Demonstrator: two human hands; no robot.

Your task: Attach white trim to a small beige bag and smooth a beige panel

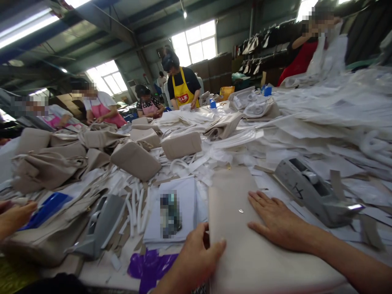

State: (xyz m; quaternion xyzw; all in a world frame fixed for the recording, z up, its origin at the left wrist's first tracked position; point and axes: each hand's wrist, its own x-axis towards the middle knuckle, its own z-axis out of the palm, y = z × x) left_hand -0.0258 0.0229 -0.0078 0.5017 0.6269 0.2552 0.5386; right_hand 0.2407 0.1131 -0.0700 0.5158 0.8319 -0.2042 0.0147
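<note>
Head camera view: a flat beige bag panel (235, 228) lies on the crowded worktable's near edge, the worker's right hand (275, 220) pressed flat and open on it, the left hand (196, 255) gripping its near left edge, thumb on top. A grey tape dispenser (315, 194) sits just right; stuffed beige bags (136, 160) pile beyond, where aproned co-workers (183, 87) stand.
</note>
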